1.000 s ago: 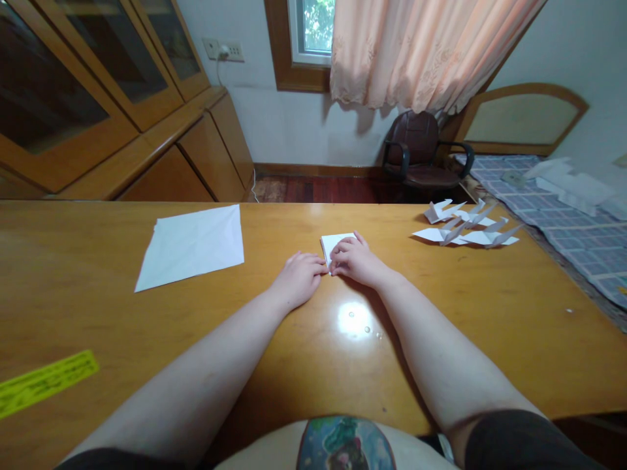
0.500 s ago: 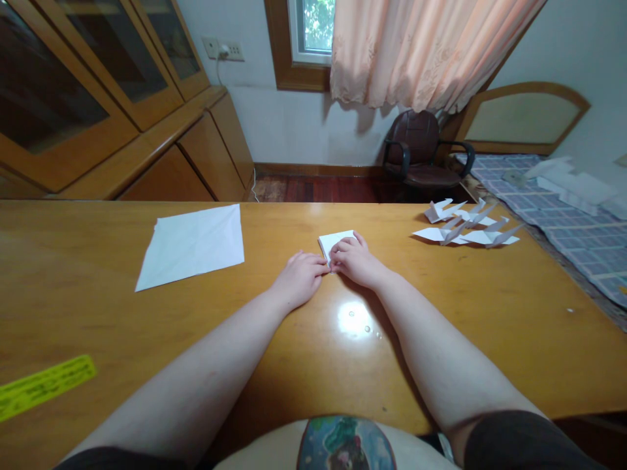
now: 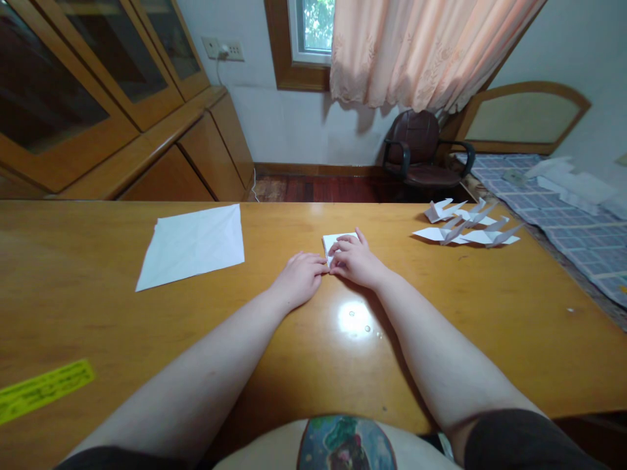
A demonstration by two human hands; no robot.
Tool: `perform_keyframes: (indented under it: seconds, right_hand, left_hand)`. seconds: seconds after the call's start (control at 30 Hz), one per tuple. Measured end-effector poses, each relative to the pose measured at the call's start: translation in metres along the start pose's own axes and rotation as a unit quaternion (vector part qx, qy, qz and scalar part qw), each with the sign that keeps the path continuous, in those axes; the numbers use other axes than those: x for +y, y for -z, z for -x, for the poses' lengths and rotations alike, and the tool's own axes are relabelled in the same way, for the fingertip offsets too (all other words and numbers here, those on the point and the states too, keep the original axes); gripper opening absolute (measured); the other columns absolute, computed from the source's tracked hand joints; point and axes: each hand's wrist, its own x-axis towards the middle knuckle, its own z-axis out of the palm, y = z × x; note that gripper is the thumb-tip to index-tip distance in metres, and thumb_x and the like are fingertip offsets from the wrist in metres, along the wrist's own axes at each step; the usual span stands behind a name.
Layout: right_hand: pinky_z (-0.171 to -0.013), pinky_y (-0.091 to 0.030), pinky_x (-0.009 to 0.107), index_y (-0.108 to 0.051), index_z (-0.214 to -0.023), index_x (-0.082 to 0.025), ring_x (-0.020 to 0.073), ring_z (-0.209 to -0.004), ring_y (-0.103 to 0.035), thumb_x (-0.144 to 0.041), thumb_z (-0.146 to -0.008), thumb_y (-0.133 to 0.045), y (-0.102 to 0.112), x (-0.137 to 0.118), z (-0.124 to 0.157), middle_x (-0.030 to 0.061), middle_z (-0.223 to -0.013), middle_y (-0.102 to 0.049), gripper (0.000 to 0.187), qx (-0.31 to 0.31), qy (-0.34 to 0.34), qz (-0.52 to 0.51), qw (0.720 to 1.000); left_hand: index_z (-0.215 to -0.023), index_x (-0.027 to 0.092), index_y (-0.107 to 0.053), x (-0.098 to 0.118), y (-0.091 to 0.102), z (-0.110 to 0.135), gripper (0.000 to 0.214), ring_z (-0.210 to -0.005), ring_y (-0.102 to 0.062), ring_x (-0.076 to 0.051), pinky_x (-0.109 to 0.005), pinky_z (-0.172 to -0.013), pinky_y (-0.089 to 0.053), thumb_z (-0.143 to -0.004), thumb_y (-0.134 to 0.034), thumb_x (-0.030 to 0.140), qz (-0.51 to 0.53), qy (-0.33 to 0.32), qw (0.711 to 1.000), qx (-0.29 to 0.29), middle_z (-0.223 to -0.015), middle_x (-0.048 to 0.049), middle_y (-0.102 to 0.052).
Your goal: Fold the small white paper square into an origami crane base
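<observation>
A small folded white paper [image 3: 330,241] lies flat on the wooden table, partly covered by my right hand. My right hand [image 3: 356,260] rests on it with bent fingers gripping its near corner. My left hand [image 3: 300,277] lies just to the left, palm down, with fingers together and fingertips at the paper's lower left corner. How the fingertips hold that corner is too small to make out.
A white paper sheet [image 3: 196,248] lies on the table [image 3: 220,352] to the left. Several folded paper cranes [image 3: 443,234] stand at the back right. A yellow label strip [image 3: 46,390] is at the near left. Beyond the table stands a brown armchair [image 3: 418,147].
The folded paper has shifted slightly to the right and turned a little under my right hand. Both hands stay almost in place. My right index finger is raised slightly more.
</observation>
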Motion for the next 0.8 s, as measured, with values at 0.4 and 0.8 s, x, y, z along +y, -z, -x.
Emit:
perform_keyframes:
  seconds: [0.4, 0.8]
  right_hand:
    - [-0.113, -0.003, 0.064, -0.072, -0.075, -0.026, 0.0271, -0.121, -0.045, -0.033, -0.079, -0.072, 0.0017, 0.0005, 0.0014, 0.0016, -0.107, -0.067, 0.008, -0.010, -0.023, -0.047, 0.999]
    - [-0.112, -0.006, 0.064, -0.071, -0.072, -0.023, 0.0244, -0.113, -0.049, -0.029, -0.080, -0.069, -0.0001, 0.0019, 0.0007, 0.0037, -0.103, -0.066, 0.010, -0.012, -0.060, -0.072, 0.995]
  left_hand:
    - [-0.108, 0.028, -0.072, -0.0014, -0.0027, -0.0003, 0.035, -0.119, -0.056, -0.022, -0.050, -0.110, -0.035, -0.087, -0.047, 0.014, 0.018, -0.003, 1.000, 0.015, -0.119, -0.0018, -0.069]
    - [-0.110, 0.028, -0.071, -0.0009, -0.0014, -0.0001, 0.035, -0.120, -0.057, -0.022, -0.050, -0.110, -0.036, -0.088, -0.047, 0.014, 0.022, 0.005, 1.000, 0.013, -0.122, -0.0027, -0.068]
